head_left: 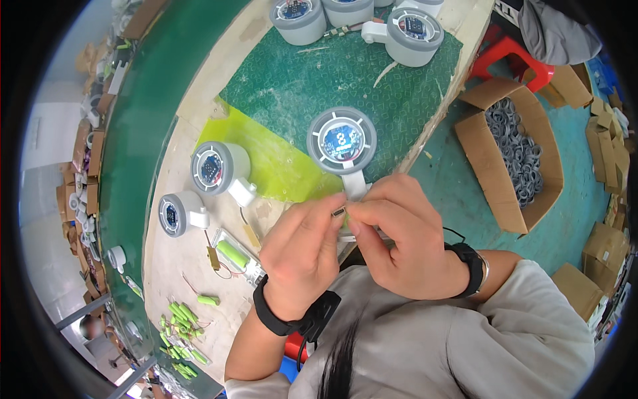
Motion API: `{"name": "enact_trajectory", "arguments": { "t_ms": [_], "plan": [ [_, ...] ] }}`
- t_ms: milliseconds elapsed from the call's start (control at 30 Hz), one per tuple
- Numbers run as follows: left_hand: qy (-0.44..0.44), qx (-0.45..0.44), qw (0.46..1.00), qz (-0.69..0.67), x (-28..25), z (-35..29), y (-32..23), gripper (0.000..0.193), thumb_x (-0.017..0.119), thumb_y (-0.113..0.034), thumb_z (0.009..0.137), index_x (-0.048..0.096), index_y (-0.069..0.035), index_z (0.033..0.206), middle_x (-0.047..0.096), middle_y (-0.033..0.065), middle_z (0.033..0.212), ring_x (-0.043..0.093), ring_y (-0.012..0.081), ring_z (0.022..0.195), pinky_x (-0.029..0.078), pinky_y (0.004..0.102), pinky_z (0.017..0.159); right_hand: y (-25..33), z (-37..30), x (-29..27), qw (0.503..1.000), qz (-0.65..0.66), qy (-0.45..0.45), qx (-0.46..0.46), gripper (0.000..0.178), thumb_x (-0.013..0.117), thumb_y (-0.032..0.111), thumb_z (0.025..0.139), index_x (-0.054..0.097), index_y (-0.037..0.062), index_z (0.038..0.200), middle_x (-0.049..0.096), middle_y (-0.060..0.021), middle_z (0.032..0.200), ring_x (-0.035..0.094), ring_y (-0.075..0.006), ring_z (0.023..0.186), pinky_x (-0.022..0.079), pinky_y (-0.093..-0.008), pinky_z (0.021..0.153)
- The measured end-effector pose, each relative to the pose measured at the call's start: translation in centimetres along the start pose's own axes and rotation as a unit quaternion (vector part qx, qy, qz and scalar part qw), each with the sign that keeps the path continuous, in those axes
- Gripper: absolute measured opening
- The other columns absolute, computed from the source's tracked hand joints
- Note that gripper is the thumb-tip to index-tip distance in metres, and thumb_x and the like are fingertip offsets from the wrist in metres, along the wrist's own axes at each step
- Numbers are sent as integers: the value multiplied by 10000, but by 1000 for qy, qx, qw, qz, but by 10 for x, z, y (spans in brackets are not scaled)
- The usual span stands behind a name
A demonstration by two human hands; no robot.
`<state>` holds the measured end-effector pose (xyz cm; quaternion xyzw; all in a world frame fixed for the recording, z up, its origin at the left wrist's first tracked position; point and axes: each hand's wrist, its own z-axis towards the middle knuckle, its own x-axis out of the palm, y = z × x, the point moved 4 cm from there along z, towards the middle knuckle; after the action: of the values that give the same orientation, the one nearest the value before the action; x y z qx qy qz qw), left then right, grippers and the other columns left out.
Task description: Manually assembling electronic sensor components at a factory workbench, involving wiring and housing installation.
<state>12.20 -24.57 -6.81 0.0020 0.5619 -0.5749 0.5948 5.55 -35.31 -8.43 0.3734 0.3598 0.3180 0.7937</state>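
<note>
At the edge of the desk [229,302], the left hand [299,243] and right hand [409,236] narrowly pinch a small connector [339,212] near the lit device [342,141], where a loosened grip on so tiny a part could drop it.

I am viewing an assembly workshop, battery cells [178,318] lying on the workbench [229,302], a carton [480,159] of grey rings [515,149] standing at its right.

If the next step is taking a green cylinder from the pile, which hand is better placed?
Probably the left hand: the green cylinders lie on its side; the right hand is farther. Both seem occupied.
</note>
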Motion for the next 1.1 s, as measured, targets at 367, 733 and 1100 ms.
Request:
{"name": "enact_trajectory", "arguments": {
  "t_ms": [367,733,1100],
  "plan": [
    [97,-106,967,-211,-16,-10,10,182,593,-19,786,606,10,965,575,109,959,577,201,832,465,270,715,-26,60,-26,994,-44,62,-75,543,729,126,635,490,17,1110,554,-161,1024,526,-333,979,433,-364,805],
    [57,-347,692,-630,-1,-53,10,327,498,-195,893,482,2,1153,548,113,1101,564,128,826,469,254,708,19,63,-24,989,-24,113,-96,665,782,161,576,490,14,1155,549,-103,1105,532,-187,1019,411,-292,869],
    [8,-263,745,-614,-31,-72,-11,307,541,-152,866,500,29,1109,588,156,992,610,215,823,506,312,740,62,55,-24,986,5,94,-135,691,796,187,559,488,-3,1148,546,-125,1105,539,-221,1007,421,-306,855]
  ]
}}
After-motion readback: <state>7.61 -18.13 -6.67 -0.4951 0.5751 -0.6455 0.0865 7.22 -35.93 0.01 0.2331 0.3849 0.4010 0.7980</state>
